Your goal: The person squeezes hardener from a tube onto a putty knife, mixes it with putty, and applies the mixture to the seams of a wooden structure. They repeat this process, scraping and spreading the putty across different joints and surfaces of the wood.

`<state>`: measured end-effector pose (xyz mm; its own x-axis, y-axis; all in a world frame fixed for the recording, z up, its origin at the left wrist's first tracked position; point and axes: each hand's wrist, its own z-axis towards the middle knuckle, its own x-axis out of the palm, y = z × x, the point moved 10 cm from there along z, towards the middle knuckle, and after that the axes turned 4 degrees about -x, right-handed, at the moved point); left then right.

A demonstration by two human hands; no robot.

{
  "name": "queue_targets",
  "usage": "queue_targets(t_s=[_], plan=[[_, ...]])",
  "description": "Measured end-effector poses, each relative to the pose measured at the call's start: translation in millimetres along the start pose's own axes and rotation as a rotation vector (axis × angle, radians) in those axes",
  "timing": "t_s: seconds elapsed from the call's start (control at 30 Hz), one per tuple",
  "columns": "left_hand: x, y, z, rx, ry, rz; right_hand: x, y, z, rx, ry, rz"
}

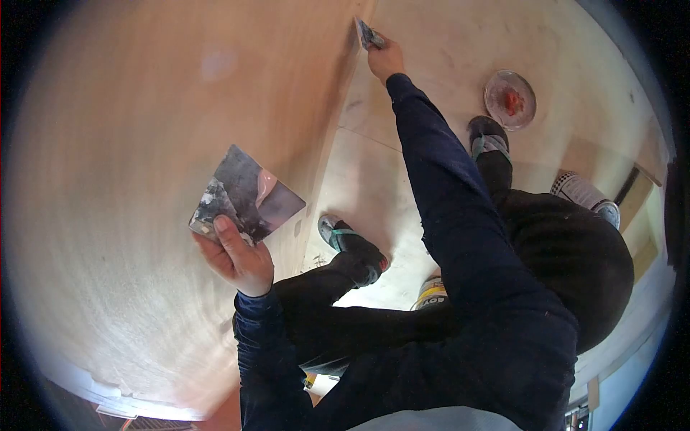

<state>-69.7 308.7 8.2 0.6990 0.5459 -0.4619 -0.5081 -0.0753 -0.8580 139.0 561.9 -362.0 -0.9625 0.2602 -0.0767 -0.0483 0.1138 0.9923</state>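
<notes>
In the head view my left hand (248, 264) is closed on a flat, roughly square metal plate (253, 205), thumb on top. Dark stains and whitish crust cover much of the plate, and a smear of pinkish paste lies near its right side. At the top, my right arm is stretched far out. My right hand (389, 62) grips a small putty knife (368, 34). Its blade is at the seam (346, 90) between the large pale wooden panel (144, 144) and the lighter surface on the right; whether it touches cannot be made out.
A round clear dish (529, 118) with red paste lies beside my dark shoe (489, 131). My other shoe (333, 228) is near the seam. A labelled can (581, 190) is at the right, and a yellow-labelled can (432, 290) shows partly beside my leg.
</notes>
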Motion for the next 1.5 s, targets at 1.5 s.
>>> queue_targets(t_s=[1.5], plan=[[-19.4,17.2,6.3,-0.056,0.075,-0.094,24.1,35.4,22.0,-0.113,-0.028,-0.153]])
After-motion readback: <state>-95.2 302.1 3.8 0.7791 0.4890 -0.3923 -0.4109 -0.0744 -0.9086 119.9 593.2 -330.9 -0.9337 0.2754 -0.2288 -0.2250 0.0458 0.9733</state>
